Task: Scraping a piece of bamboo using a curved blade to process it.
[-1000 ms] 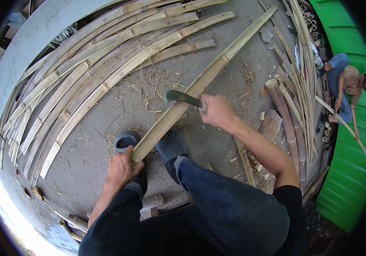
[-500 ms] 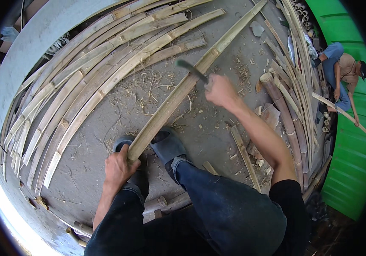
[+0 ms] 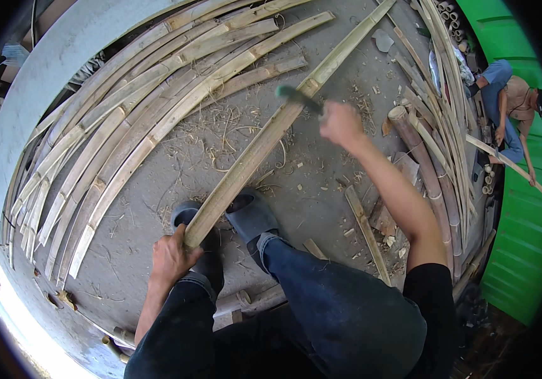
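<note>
A long split bamboo strip (image 3: 245, 161) slants away from me, its hollow side facing up, from my knees to the far edge. Its near end is gripped by my left hand (image 3: 172, 256), the thumb on top. My right hand (image 3: 341, 123) is closed round a dark, slightly curved blade-like tool (image 3: 300, 99) with a greenish tip. Motion blurs the tool, so its exact kind cannot be told. It lies across the strip beside a node; whether it touches is unclear.
Several split bamboo strips (image 3: 151, 140) lie fanned out at the left. Bamboo poles (image 3: 415, 148) and thin strips (image 3: 444, 82) lie at the right. Shavings (image 3: 226, 129) litter the floor near my slippers (image 3: 253, 211). A person (image 3: 517, 107) sits at the far right, holding a strip.
My right hand and the tool have moved a little to the right along the strip. My left hand, still on the near end, has shifted slightly left and down.
</note>
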Tool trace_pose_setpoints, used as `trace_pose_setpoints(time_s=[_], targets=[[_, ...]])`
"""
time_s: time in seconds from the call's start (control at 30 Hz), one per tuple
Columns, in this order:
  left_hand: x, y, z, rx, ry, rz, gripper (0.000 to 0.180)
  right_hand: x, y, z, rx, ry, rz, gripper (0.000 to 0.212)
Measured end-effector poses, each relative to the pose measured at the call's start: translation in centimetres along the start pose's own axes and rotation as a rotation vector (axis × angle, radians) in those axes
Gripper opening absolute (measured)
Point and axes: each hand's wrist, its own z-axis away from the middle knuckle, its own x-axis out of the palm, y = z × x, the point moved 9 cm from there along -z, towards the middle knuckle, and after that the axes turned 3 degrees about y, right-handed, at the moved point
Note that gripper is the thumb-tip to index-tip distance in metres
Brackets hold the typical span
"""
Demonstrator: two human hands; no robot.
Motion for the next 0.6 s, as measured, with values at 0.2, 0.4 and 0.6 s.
trace_pose_setpoints(time_s=[0.2, 0.4, 0.6], targets=[[-2.5, -0.3, -2.0, 0.014, 0.120, -0.019, 0.042, -1.3, 1.5, -2.6, 0.101, 0.093, 0.012, 0.033], [-2.6, -0.5, -1.3, 0.005, 0.104, -0.044, 0.042, 1.7, -10.8, 6.0, -0.215, -0.030, -0.090, 0.032], [-1.9, 1.2, -1.0, 0.025, 0.093, 0.053, 0.038, -2.4, 4.3, -3.9, 0.126, 0.136, -0.004, 0.031]])
